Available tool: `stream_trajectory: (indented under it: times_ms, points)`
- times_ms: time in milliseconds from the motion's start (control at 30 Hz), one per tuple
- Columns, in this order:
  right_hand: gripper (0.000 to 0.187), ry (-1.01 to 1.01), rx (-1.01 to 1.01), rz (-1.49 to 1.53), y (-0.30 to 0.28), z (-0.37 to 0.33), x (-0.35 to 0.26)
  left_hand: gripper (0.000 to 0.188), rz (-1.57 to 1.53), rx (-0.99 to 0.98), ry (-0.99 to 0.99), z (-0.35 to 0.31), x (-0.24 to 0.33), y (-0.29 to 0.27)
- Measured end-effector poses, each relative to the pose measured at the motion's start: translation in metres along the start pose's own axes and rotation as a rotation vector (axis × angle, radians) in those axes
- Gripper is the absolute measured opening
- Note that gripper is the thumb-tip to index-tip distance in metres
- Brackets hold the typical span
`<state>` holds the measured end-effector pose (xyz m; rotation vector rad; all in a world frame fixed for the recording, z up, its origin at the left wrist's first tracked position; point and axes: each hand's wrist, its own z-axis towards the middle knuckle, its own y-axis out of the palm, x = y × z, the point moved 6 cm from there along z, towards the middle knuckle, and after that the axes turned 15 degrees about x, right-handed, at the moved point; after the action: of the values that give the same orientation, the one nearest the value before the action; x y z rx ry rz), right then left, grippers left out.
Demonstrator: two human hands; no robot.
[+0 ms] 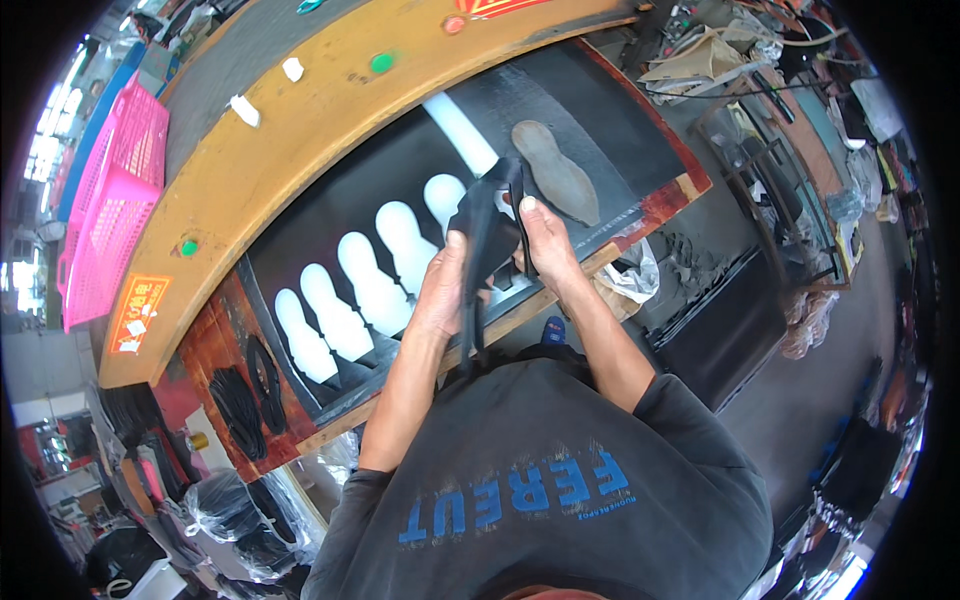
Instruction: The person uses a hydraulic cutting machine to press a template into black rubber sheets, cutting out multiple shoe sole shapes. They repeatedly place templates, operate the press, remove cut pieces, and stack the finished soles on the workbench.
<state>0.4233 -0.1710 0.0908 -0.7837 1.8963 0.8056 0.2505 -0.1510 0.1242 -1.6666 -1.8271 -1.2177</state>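
Nearest the lens, lower centre of the frame: the person's dark grey shirt point(560, 480) with blue lettering across the chest. Both bare forearms rise from it toward the centre of the frame.

Black shoe upper point(487, 235): soft, dark, folded piece held just above centre frame, over the near edge of the worktop point(330, 130). It sits between the two hands; a thin black strip of it hangs down past the left wrist toward the shirt.

Left hand point(440, 290): left of the upper, back of hand toward the camera, thumb pointing up along the piece's left edge. Grip closed on the upper's lower part.

Right hand point(545, 245): right of the upper, thumb pressed on its upper right edge, fingers wrapped behind and hidden. Grip closed on the upper. Right forearm runs diagonally down-right to the sleeve, elbow bent.

Surroundings: on the black belt point(600, 120) of the worktop, a row of white sole-shaped pieces point(375, 285) runs from lower left up to centre, partly behind the hands. A single grey sole point(555, 170) lies just right of the upper, apart from it. Black loops point(240, 405) rest on the red-brown ledge at lower left. Pink plastic crate point(110, 200) at far left.
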Motion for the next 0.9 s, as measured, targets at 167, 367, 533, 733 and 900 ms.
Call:
stream_trajectory:
  times_ms: [167, 367, 533, 733, 900]
  points:
    - [0.069, -0.091, 0.187, -0.092, -0.087, -0.002, -0.023, 0.056, 0.099, 0.052, 0.219, -0.003, -0.018, 0.063]
    - [0.041, 0.146, -0.254, 0.237, -0.129, -0.033, -0.011, 0.038, 0.610, 0.101, 0.534, -0.008, -0.046, 0.121]
    - [0.026, -0.036, -0.058, 0.338, -0.172, -0.034, -0.006, 0.048, 0.454, 0.175, 0.359, 0.024, -0.086, 0.149]
    - [0.032, -0.308, 0.016, 0.252, -0.242, -0.076, -0.005, 0.054, 0.457, 0.468, 0.273, 0.064, -0.075, 0.134]
    - [0.017, -0.096, 0.117, 0.910, -0.275, -0.082, 0.020, 0.055, 0.365, 0.409, 0.406, 0.083, -0.056, 0.138]
